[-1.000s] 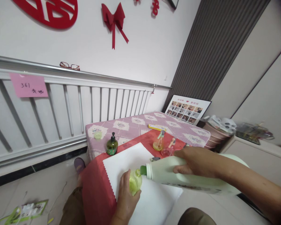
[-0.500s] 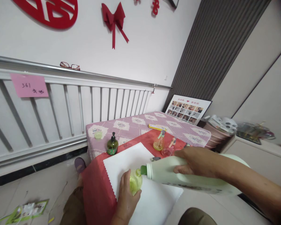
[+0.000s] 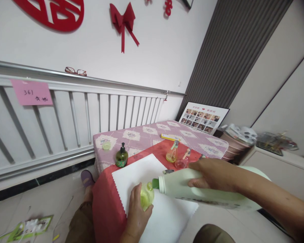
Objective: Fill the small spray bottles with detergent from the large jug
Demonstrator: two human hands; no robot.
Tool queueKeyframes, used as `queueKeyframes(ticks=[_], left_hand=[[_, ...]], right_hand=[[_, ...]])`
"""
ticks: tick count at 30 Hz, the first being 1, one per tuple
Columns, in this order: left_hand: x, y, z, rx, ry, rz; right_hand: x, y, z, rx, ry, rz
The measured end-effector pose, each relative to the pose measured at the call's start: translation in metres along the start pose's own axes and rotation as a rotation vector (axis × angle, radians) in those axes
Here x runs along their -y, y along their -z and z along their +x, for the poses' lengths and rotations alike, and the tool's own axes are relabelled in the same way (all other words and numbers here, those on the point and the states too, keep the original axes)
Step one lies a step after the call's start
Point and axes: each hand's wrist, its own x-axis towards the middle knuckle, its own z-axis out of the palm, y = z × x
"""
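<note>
Lower centre: apparently pouring.
Left hand grips bottle, right hand grips jug; next calls for steady aim.

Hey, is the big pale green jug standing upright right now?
No, the right hand holds the jug tipped sideways, its green spout toward the yellow-green bottle.

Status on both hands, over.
Left hand gripping small yellow bottle. Right hand gripping tipped pale green jug, spout at bottle's mouth. Nothing visibly blocking.
</note>
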Motion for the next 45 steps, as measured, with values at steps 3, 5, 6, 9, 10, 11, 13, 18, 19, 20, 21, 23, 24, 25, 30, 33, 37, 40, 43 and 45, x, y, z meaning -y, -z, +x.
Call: queueKeyframes(ticks=[3, 5, 6, 9, 10, 11, 13, 18, 19, 20, 21, 23, 24, 25, 30, 33, 37, 40, 43, 45], left_hand=[[0.0003, -0.0005, 0.0, -0.004, -0.001, 0.008], [0.0008, -0.0011, 0.0001, -0.003, 0.002, 0.016], [0.0011, -0.0015, 0.0003, -0.004, 0.003, 0.018], [0.0016, -0.0019, 0.0004, -0.006, 0.005, 0.015], [0.0016, -0.0018, 0.0003, -0.005, 0.006, 0.011], [0.0015, -0.0016, 0.0, -0.004, 0.007, 0.007], [0.001, -0.0009, -0.0008, -0.001, 0.01, -0.001], [-0.0003, 0.0005, -0.0021, 0.007, 0.006, -0.011], [-0.0003, 0.0004, -0.0021, 0.002, 0.009, -0.009], [-0.0003, 0.0002, -0.0019, -0.001, 0.011, -0.009], [-0.0002, 0.0, -0.0016, -0.004, 0.012, -0.009], [0.0002, -0.0006, -0.0009, 0.0, 0.009, -0.016], [0.0004, -0.0009, -0.0004, 0.003, 0.008, -0.021], [0.0005, -0.0011, 0.0, 0.006, 0.007, -0.024], [0.0008, -0.0015, 0.0005, 0.006, -0.002, -0.013], [0.0013, -0.0017, -0.0001, 0.004, 0.006, -0.005], [0.0021, -0.0024, 0.0002, 0.002, 0.002, -0.015], [0.0016, -0.0023, 0.0, -0.01, 0.001, -0.013], [-0.0005, -0.0009, -0.001, -0.003, 0.019, -0.011], [-0.0022, 0.0004, -0.0015, 0.009, 0.026, -0.011]], right_hand=[[-0.0007, -0.0005, -0.0001, -0.002, -0.005, 0.009], [-0.0012, -0.001, 0.0001, -0.004, -0.006, 0.002], [-0.0014, -0.0012, 0.0005, -0.007, -0.006, -0.002], [-0.002, -0.0018, 0.0022, -0.01, -0.005, -0.007], [-0.0022, -0.002, 0.0026, -0.009, -0.003, -0.006], [-0.0024, -0.002, 0.0029, -0.009, 0.001, -0.004], [-0.0027, -0.002, 0.0027, -0.007, 0.002, -0.003], [-0.0032, -0.0014, 0.0013, -0.012, 0.005, -0.005], [-0.0032, -0.0013, 0.0015, -0.014, 0.01, -0.004], [-0.0031, -0.0012, 0.0019, -0.014, 0.011, -0.004], [-0.003, -0.0011, 0.0024, -0.017, 0.011, -0.006], [-0.0023, -0.0009, 0.0033, -0.015, 0.009, -0.014], [-0.0019, -0.0008, 0.0036, -0.012, 0.008, -0.016], [-0.0015, -0.0006, 0.0037, -0.01, 0.008, -0.016], [-0.0013, -0.0004, 0.0034, -0.01, 0.01, -0.019], [-0.0028, -0.0007, 0.0033, -0.005, 0.013, -0.014], [-0.004, -0.001, 0.0027, -0.008, 0.017, -0.013], [-0.0035, -0.0012, 0.0023, -0.017, 0.021, -0.007], [-0.0029, -0.0013, 0.0028, -0.023, 0.022, 0.004], [-0.0027, -0.0012, 0.0032, -0.02, 0.011, 0.005]])
